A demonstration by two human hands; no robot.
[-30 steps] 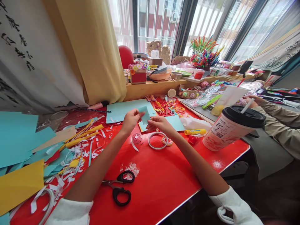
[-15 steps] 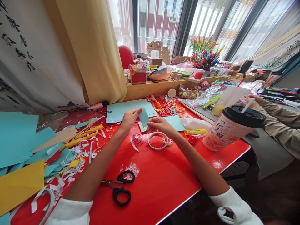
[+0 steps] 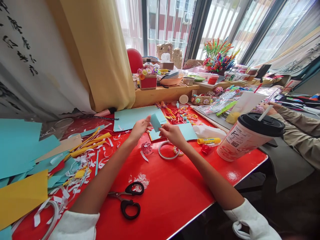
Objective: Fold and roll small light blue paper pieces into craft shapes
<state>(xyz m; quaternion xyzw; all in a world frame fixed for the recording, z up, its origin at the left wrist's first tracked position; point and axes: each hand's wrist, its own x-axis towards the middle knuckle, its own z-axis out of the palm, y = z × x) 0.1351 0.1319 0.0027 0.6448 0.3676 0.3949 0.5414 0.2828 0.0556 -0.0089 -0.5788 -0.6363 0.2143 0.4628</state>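
Between my two hands a small piece of light blue paper (image 3: 155, 122) is held up above the red table (image 3: 170, 193). My left hand (image 3: 140, 128) pinches its left edge, and my right hand (image 3: 172, 134) grips the lower right corner with thumb and finger. Under my right hand lies a roll of tape (image 3: 160, 154), partly over a small round pink-and-white piece (image 3: 178, 150). Behind the hands are a large light blue sheet (image 3: 135, 116) and a smaller blue sheet (image 3: 187, 131). Black-handled scissors (image 3: 130, 200) lie nearer to me, partly open.
Paper scraps (image 3: 82, 166) and a yellow sheet (image 3: 22, 196) cover the left side. A lidded drink cup (image 3: 240, 140) and a yellow glue stick (image 3: 208, 141) stand and lie at right. Another person's sleeve (image 3: 297, 123) shows at far right. Craft items crowd the windowsill (image 3: 160, 93).
The small blue paper has shifted slightly up and right and is turned a little. My left hand's fingers have moved a little on its edge.
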